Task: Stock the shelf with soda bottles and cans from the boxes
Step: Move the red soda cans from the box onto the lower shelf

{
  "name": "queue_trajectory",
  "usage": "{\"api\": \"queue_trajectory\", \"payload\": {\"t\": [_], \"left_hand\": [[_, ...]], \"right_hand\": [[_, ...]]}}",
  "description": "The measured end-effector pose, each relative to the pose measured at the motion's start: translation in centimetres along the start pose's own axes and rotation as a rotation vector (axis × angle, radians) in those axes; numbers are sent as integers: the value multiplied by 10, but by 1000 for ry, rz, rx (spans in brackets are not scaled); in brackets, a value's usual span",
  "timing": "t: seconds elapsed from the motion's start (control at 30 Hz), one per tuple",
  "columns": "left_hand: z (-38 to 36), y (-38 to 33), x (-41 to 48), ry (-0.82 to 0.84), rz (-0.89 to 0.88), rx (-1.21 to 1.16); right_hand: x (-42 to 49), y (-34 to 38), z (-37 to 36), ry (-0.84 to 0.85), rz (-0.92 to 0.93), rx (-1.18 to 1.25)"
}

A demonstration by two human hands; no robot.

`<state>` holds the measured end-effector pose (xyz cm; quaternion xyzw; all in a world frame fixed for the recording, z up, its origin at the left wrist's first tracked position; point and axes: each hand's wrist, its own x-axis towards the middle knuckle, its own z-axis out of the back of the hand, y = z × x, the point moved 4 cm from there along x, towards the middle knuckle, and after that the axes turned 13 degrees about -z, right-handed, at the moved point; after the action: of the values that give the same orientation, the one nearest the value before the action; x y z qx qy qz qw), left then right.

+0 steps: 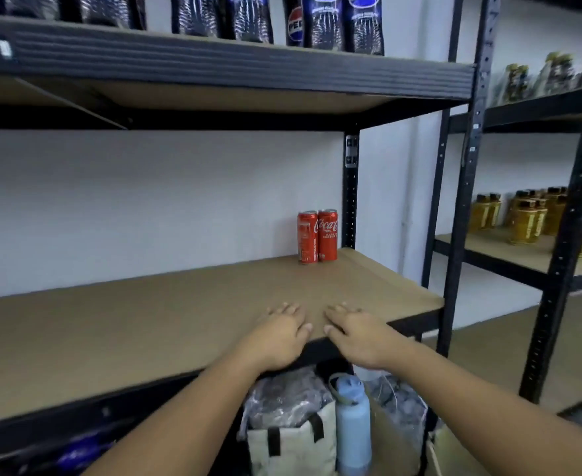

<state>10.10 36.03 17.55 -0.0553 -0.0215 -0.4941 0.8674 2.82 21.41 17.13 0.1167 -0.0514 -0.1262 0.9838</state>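
The left hand (277,333) and right hand (358,333) lie side by side, palms down on the shelf (145,321) near its front edge, fingers straight and holding nothing. Two cans (317,237) stand upright and touching in the back right corner by the wall, probably to start a row that fills forward. Bottles (334,22) line the level above.

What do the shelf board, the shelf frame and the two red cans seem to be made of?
Shelf board: probably pressed fibreboard, matte tan, no visible grain.
Shelf frame: likely steel, painted black, with rows of punched holes.
Two red cans: apparently aluminium, glossy printed red with silvery rims.
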Motion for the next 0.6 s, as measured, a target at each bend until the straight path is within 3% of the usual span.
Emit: {"api": "queue_trajectory", "payload": {"t": [0.23, 0.4, 0.6], "left_hand": [[-2, -36, -97, -54, -72, 60], [-35, -55, -158, -63, -49, -139], [-115, -67, -219, 71, 49, -249]], "right_hand": [[-87, 42, 2, 27, 2, 37], [-145, 54, -37, 115, -28, 94], [-207, 57, -116, 291, -113, 73]]}}
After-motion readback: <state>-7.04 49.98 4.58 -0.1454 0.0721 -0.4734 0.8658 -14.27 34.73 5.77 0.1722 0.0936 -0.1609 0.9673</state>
